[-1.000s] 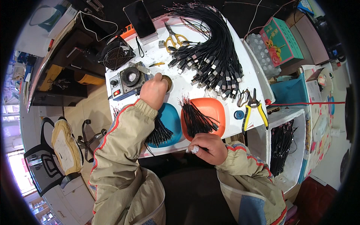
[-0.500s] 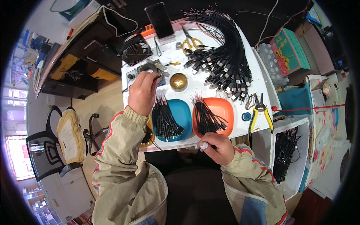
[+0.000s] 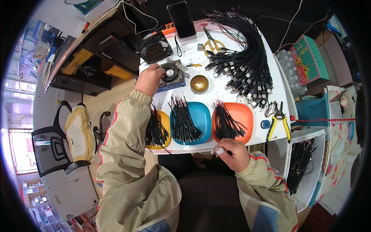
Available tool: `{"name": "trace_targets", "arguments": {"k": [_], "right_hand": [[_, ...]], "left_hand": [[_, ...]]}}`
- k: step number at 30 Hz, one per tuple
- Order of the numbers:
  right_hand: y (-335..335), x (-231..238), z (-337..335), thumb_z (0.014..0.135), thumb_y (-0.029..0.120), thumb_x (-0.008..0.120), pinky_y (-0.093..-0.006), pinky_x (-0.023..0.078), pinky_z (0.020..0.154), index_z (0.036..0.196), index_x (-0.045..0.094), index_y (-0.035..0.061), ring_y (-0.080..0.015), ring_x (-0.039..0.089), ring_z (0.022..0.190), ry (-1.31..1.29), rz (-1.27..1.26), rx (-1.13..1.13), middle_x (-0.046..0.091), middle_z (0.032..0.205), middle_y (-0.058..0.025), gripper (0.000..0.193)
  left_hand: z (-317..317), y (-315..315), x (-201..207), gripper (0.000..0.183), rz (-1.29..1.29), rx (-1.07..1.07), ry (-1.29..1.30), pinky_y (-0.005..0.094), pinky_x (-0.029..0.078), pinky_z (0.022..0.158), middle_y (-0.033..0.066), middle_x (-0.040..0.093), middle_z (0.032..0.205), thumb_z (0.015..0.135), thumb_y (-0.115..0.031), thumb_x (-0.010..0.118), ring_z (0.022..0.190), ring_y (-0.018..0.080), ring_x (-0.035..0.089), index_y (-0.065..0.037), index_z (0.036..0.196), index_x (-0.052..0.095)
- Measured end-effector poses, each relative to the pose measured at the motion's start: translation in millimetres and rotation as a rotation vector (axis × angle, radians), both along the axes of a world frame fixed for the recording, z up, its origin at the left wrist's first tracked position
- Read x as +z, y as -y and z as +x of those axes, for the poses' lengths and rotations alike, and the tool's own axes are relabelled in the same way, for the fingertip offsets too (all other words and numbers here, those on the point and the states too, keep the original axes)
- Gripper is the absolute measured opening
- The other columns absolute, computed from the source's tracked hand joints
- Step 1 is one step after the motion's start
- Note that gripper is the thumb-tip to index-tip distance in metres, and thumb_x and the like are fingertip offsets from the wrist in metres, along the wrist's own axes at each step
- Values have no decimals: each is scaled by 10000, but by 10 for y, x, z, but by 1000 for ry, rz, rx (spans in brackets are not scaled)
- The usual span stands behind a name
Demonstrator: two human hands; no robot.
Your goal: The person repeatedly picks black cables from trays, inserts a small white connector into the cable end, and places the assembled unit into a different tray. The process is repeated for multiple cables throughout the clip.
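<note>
My left hand [image 3: 150, 79] is closed in a pinch beside a small blue-grey device [image 3: 174, 84] that carries a black round ring with a silvery centre [image 3: 170, 72]. What the fingertips hold, if anything, is hidden. Just right of the device stands a round tin of amber, shiny material [image 3: 199, 83]. At the table's front edge my right hand [image 3: 235, 155] is closed around small white pieces [image 3: 219, 150]. Bundles of short black cables lie in a yellow tray [image 3: 166, 120], a blue tray [image 3: 201, 116] and an orange tray [image 3: 243, 116] between the hands.
A large bundle of black USB cables [image 3: 247, 65] spreads over the table's right. Around it are yellow-handled scissors [image 3: 213, 46], yellow-handled pliers [image 3: 279, 123] and a blue spool [image 3: 265, 124]. A fan [image 3: 154, 49] and a propped phone [image 3: 181, 20] stand at the back. A white bin [image 3: 317, 154] holds more cables.
My left hand has moved away from me and to the left side of the device, uncovering the ring and yellow tray. My right hand keeps the white pieces. The view has shifted slightly.
</note>
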State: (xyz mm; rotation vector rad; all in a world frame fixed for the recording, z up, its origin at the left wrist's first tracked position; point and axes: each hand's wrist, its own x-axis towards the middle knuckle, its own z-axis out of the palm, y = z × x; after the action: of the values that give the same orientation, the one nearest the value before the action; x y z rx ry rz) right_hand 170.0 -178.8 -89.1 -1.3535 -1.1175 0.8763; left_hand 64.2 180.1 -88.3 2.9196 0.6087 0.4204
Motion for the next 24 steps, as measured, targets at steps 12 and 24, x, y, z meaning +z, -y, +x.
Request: {"name": "trace_targets", "arguments": {"k": [12, 24], "right_hand": [[-68, -62, 50, 925, 114, 561, -278, 470, 595, 854, 638, -4, -191, 606, 634, 23, 8, 20, 615, 747, -92, 158], [19, -61, -21, 889, 83, 596, -320, 457, 579, 868, 621, 7, -246, 590, 638, 48, -53, 0, 598, 749, -109, 83]], "left_hand": [[161, -39, 9, 71, 86, -16, -148, 420, 493, 686, 124, 583, 846, 778, -56, 647, 788, 338, 618, -19, 834, 671], [161, -16, -31, 66, 57, 8, -43, 410, 489, 670, 128, 577, 811, 766, -46, 663, 753, 344, 609, -21, 826, 673]]}}
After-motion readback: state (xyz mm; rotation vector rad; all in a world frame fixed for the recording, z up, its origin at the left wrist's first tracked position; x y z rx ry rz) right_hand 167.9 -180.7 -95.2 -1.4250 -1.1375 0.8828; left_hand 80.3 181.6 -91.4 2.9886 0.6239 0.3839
